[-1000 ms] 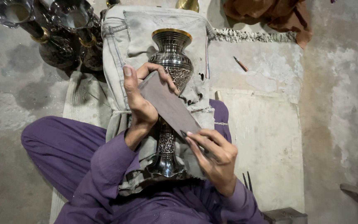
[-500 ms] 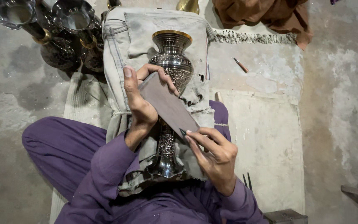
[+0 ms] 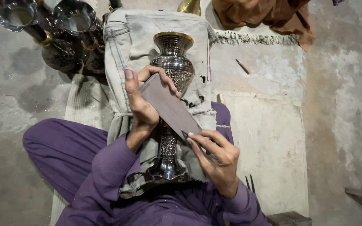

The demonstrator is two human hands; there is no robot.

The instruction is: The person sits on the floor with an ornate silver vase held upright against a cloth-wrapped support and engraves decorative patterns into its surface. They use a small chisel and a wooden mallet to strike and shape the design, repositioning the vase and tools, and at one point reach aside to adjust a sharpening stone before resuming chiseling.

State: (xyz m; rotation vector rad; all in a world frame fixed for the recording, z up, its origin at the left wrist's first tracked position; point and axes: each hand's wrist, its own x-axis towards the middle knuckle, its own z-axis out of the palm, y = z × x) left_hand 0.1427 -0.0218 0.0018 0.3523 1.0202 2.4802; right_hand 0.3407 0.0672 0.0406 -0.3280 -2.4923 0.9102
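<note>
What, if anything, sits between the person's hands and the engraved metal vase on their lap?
A flat grey strip, held by the left hand and right hand, lies across the vase; the left fingertips reach past it toward the vase body.

From up here I see my left hand [image 3: 141, 106] raised with the thumb pointing straight up and the fingers curled over away from me. My right hand [image 3: 216, 161] sits lower and nearer my body, fingertips pinched together. Both forearms come up in purple sleeves, elbows tucked near my lap.
</note>
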